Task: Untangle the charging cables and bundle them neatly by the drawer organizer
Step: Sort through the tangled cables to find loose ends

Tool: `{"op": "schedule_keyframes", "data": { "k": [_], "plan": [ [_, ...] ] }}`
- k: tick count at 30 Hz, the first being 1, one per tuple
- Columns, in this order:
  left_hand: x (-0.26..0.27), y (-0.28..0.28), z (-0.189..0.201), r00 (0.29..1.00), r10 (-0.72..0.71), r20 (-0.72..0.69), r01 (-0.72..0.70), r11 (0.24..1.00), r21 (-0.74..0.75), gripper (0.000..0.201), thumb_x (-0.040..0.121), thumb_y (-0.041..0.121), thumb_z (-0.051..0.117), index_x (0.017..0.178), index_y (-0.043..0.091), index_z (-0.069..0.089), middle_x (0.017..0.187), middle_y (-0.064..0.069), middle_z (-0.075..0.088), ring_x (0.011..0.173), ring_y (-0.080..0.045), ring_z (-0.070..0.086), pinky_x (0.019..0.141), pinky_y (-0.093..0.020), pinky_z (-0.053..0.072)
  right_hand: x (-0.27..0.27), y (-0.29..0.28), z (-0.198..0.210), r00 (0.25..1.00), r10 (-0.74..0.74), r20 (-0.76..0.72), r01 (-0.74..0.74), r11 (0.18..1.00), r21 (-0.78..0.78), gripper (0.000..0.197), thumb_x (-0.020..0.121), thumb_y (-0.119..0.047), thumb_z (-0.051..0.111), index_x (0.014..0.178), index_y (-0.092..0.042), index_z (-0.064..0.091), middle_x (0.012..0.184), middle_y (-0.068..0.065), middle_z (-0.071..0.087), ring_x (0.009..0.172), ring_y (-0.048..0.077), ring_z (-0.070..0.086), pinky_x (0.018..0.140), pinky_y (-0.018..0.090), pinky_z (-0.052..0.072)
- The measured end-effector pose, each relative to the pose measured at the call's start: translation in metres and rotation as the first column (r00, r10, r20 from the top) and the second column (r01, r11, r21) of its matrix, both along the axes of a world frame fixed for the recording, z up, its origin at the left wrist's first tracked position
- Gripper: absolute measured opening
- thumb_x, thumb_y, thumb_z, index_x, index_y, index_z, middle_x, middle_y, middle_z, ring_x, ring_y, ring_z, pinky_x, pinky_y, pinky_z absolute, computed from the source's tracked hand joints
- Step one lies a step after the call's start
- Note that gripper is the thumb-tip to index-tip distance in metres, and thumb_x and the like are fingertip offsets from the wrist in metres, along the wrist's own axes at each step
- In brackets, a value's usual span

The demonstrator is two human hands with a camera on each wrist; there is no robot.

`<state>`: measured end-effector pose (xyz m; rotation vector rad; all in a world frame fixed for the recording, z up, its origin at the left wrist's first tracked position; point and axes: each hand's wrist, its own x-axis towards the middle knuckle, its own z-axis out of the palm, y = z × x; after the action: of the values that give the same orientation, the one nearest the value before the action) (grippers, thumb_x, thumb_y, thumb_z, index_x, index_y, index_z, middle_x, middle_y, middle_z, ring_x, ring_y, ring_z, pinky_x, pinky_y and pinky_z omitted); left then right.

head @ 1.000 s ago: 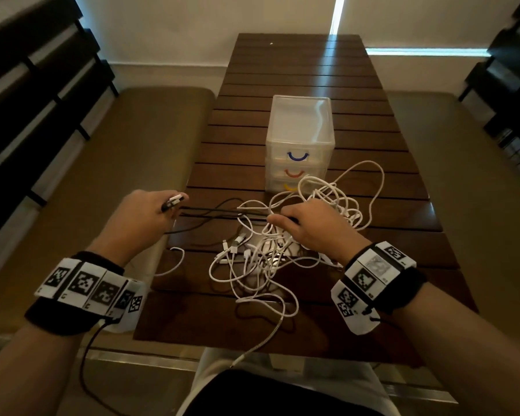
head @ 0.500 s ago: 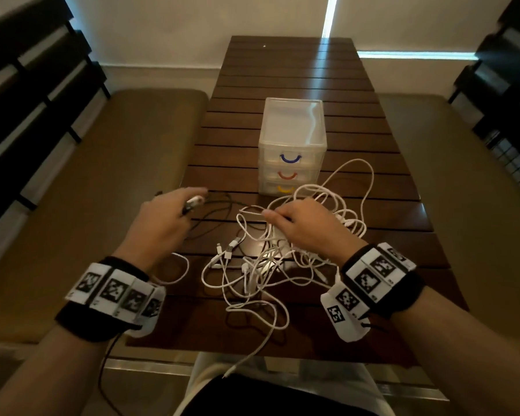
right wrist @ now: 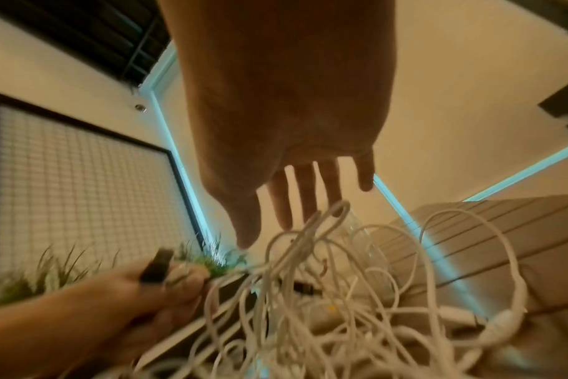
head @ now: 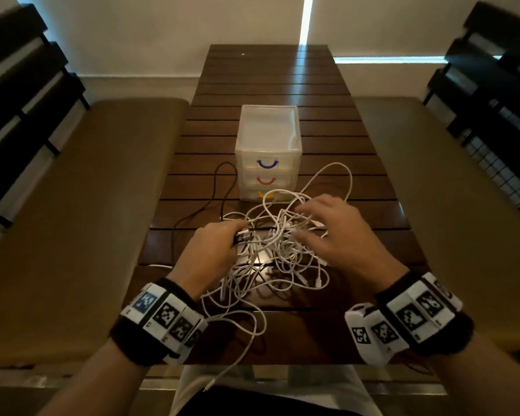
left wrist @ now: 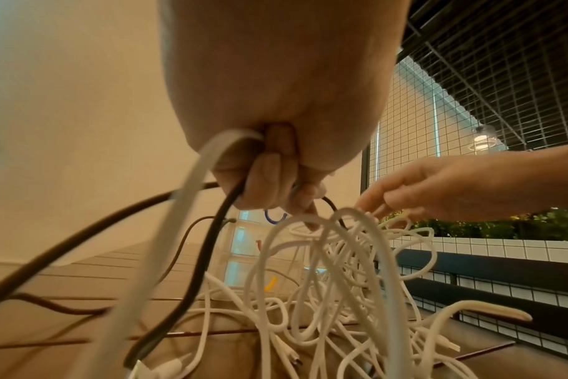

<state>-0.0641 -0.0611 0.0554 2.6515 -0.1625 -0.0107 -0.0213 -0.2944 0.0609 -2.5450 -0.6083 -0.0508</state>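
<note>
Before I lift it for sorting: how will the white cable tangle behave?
The white cable tangle probably lifts floppy, loops sagging. It looks knotted, so strands likely come up together. One end hangs over the table edge and may drag.

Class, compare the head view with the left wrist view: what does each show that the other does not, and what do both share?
Only the head view shows the whole drawer organizer with blue, red and yellow handles, the slatted table, both wristbands, and the black cable looping left of the organizer. Only the left wrist view shows, from below, the left hand curled round the black cable and a white one, plus wire mesh and plants behind. Both show the white cable tangle and the right hand, fingers spread over it.
</note>
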Motion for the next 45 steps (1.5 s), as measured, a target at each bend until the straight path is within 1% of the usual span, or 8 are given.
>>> {"op": "schedule_keyframes", "data": {
  "k": [3,7,19,25,30,37,41,45],
  "plan": [
    [0.001,-0.002,0.001,1.0,-0.006,-0.008,0.006,1.0,-0.024,0.021,0.093,0.017,0.059,0.111,0.026,0.066,0.098,0.005,0.07,0.091,-0.018,0.063,0.074,-0.035,0.05,-0.012,0.011,-0.017,0.993,0.062,-0.096,-0.082,0.973,-0.215,0.073,0.086,-0.061,0.061,0.148,-0.033,0.037,0.141,-0.005,0.046,0.129,0.018,0.035,0.106,0.039,0.039],
    [0.0,0.001,0.003,1.0,0.009,-0.014,-0.01,0.998,-0.064,0.024,0.092,0.01,0.058,0.109,0.024,0.067,0.093,0.005,0.069,0.087,-0.016,0.061,0.068,-0.03,0.044,-0.008,0.035,-0.034,0.998,0.026,0.06,-0.005,0.942,-0.336,0.055,0.091,-0.053,0.057,0.14,-0.029,0.046,0.128,-0.002,0.056,0.117,0.024,0.043,0.092,0.041,0.04],
    [-0.002,0.03,0.004,0.995,0.103,-0.001,-0.103,0.992,-0.078,0.025,0.096,0.016,0.055,0.078,0.032,0.06,0.064,0.009,0.06,0.057,-0.007,0.054,0.05,-0.027,0.04,-0.004,0.034,-0.04,0.995,0.012,0.098,0.012,0.97,-0.244,0.026,0.091,-0.041,0.059,0.105,-0.021,0.068,0.102,-0.003,0.062,0.101,0.02,0.051,0.083,0.04,0.037],
    [-0.005,0.043,0.015,0.978,0.207,0.02,-0.204,0.974,-0.098,0.023,0.097,0.011,0.053,0.085,0.027,0.064,0.079,0.008,0.064,0.07,-0.016,0.059,0.063,-0.033,0.048,0.002,0.031,-0.028,0.997,0.071,-0.006,-0.07,0.953,-0.295,0.036,0.094,-0.046,0.044,0.104,-0.022,0.068,0.101,-0.005,0.06,0.101,0.018,0.049,0.082,0.037,0.037],
    [0.002,0.124,0.038,0.877,0.448,0.175,-0.457,0.89,0.011,0.022,0.098,0.02,0.051,0.079,0.03,0.055,0.082,-0.007,0.063,0.078,-0.027,0.056,0.068,-0.035,0.043,0.02,-0.018,-0.036,0.981,-0.161,-0.103,0.144,0.977,-0.157,0.029,0.093,-0.038,0.062,0.092,-0.01,0.071,0.093,0.006,0.065,0.093,0.025,0.054,0.074,0.034,0.041],
    [-0.001,0.103,0.03,0.946,0.317,0.074,-0.316,0.948,-0.028,0.02,0.098,0.02,0.054,0.081,0.025,0.062,0.063,0.005,0.053,0.056,-0.012,0.044,0.05,-0.029,0.028,0.021,0.009,-0.03,0.991,-0.075,-0.112,0.053,0.981,-0.189,0.028,0.088,-0.04,0.067,0.105,-0.018,0.068,0.109,0.002,0.061,0.103,0.027,0.052,0.081,0.033,0.041],
    [-0.008,0.115,0.023,0.943,0.331,0.032,-0.331,0.943,-0.029,0.019,0.099,0.025,0.052,0.084,0.028,0.065,0.064,0.015,0.051,0.056,0.0,0.044,0.049,-0.023,0.027,0.013,0.009,-0.007,0.985,-0.035,-0.171,-0.021,0.949,-0.315,0.054,0.08,-0.037,0.067,0.132,-0.03,0.052,0.128,0.001,0.047,0.122,0.027,0.038,0.098,0.042,0.038],
    [-0.008,0.118,0.019,0.949,0.312,0.035,-0.308,0.948,-0.08,0.025,0.098,0.025,0.052,0.076,0.037,0.057,0.069,0.012,0.055,0.066,-0.01,0.053,0.054,-0.022,0.032,0.002,0.05,0.023,0.999,0.024,0.046,-0.006,0.932,-0.361,0.054,0.079,-0.038,0.064,0.131,-0.028,0.055,0.133,0.001,0.048,0.128,0.027,0.033,0.102,0.047,0.034]
  ]
}}
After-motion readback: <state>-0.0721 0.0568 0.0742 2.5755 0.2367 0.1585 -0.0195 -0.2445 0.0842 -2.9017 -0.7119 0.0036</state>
